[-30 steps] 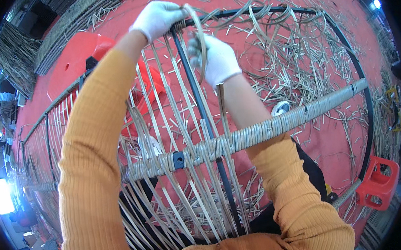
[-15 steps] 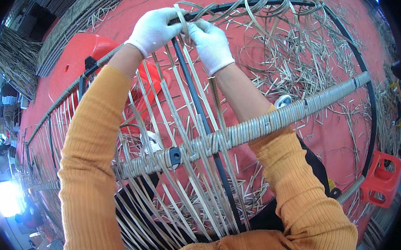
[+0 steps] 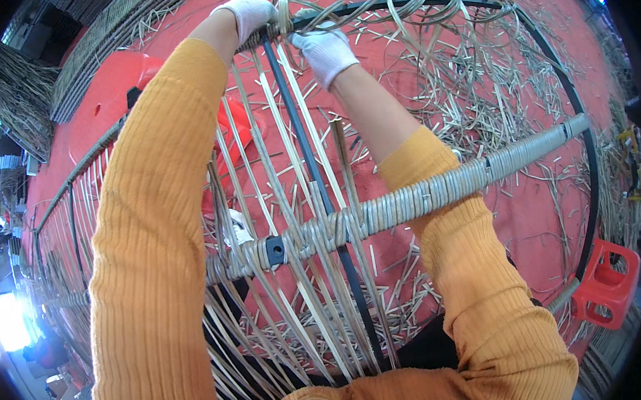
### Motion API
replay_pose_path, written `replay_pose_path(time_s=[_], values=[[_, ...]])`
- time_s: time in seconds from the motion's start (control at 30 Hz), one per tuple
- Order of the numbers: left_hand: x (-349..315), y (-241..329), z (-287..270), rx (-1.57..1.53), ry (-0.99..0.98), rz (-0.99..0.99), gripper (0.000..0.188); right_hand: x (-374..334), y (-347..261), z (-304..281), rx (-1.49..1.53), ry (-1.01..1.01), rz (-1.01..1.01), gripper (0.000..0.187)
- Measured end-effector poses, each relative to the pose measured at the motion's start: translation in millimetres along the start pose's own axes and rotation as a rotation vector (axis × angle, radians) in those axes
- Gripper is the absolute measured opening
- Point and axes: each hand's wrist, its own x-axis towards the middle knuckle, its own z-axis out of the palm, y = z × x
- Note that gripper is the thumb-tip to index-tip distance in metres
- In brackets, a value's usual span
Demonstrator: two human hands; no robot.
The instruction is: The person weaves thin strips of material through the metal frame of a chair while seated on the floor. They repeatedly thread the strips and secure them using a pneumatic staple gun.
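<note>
A black metal frame rail point(image 3: 388, 3) curves across the far side, partly wrapped with rattan strands point(image 3: 426, 13). Both my hands wear white knit gloves. Over the rail's top my left hand point(image 3: 252, 13) curls, its fingertips partly hidden beside an upright loop of flat rattan strand point(image 3: 283, 11). Just right of that loop my right hand point(image 3: 327, 52) closes on the strand at the rail, thumb toward the left; its far fingers are behind the rail. Long pale rattan strips point(image 3: 273, 159) and a black bar point(image 3: 305, 138) run from the rail toward me, crossing a rattan-wrapped crossbar point(image 3: 410, 200).
Cut rattan scraps point(image 3: 477, 107) litter the red floor. A red plastic stool point(image 3: 607, 284) stands at right; a larger red plastic seat point(image 3: 116, 88) is at far left. Bundles of rattan point(image 3: 19, 95) lie beyond. Loose strand coils hang from the far rail.
My left hand has gone up and over the rail to its far side. My right hand has shifted slightly up and left, and the strand loop now stands upright on the rail.
</note>
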Motion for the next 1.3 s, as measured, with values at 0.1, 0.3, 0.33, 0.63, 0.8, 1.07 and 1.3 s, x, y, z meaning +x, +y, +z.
replay_pose_path(time_s=[0.1, 0.3, 0.33, 0.63, 0.8, 1.07, 1.3], values=[[-18.1, 13.4, -0.6, 0.335, -0.036, -0.002, 0.031, 0.8, -14.9, 3.5, -0.428, -0.019, -0.171, 0.018], [-79.9, 8.6, 4.1, -0.054, 0.187, 0.377, 0.032, -106.1, -14.8, -22.7, -0.955, -0.103, 0.054, 0.025], [-86.9, 0.4, 3.9, -0.147, 0.117, 0.515, 0.031, -151.4, -10.5, -33.0, -1.062, -0.168, 0.168, 0.026], [-91.8, -9.4, 12.8, -0.09, 0.168, 0.545, 0.035, -503.4, 28.1, -130.3, -1.241, -1.35, 1.388, 0.036], [-101.8, 2.2, 31.8, 0.171, 0.474, 0.416, 0.031, -274.1, 26.0, -82.6, -1.216, -0.314, 0.65, 0.032], [-83.0, -11.7, 17.3, 0.154, 0.308, 0.588, 0.032, -31.4, -31.2, 19.1, -0.426, 0.249, 0.1, 0.03], [-87.6, -15.0, 13.9, 0.002, 0.15, 0.734, 0.045, -68.3, -71.1, 26.1, 0.034, 0.302, 0.307, 0.024]])
